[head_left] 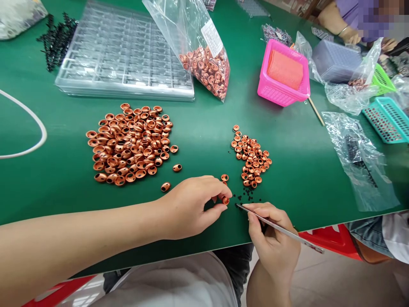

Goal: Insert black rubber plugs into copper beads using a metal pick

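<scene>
Head view: a small copper-coloured cup (225, 200) looks light, stiff and perhaps slippery, probably best held by its outer wall. The left hand (198, 207) pinches it between thumb and fingers, just above the green table (204, 123). Right of the cup, the right hand (276, 234) pinches slim tweezers (286, 231), tips near tiny black pieces (250, 198); whether they grip one, I cannot tell.

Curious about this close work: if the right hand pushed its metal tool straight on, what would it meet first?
Likely the small copper-coloured cup held by the left hand, though depth is hard to judge.
</scene>
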A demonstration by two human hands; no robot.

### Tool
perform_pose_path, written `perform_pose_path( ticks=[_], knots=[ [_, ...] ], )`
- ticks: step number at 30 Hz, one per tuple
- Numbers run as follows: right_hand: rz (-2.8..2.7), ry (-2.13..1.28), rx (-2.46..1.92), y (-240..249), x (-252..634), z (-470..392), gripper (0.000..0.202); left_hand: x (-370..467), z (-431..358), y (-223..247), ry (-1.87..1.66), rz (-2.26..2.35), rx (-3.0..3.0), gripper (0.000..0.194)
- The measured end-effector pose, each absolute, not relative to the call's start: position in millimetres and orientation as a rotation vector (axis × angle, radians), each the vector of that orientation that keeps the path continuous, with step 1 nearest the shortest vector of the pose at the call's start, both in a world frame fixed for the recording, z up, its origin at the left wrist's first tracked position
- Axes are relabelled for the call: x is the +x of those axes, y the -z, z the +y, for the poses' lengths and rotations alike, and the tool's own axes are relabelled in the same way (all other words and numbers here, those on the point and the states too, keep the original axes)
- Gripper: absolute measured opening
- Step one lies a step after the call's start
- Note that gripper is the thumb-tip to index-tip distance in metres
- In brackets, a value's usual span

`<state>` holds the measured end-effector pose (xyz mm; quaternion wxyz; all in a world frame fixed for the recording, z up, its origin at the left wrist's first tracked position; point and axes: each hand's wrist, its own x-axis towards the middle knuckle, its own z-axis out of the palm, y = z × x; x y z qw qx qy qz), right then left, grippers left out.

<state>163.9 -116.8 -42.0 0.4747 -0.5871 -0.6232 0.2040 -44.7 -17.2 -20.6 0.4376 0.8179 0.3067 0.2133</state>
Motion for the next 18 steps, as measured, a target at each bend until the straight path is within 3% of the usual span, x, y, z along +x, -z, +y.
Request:
perform_pose_path(
  ticks=[18],
  knots=[
    [-1.5, -0.446, -1.274, 45, 144, -118, 0.031, -44, -16, 24, -0.54, 0.711, 2.065, 0.013]
  ],
)
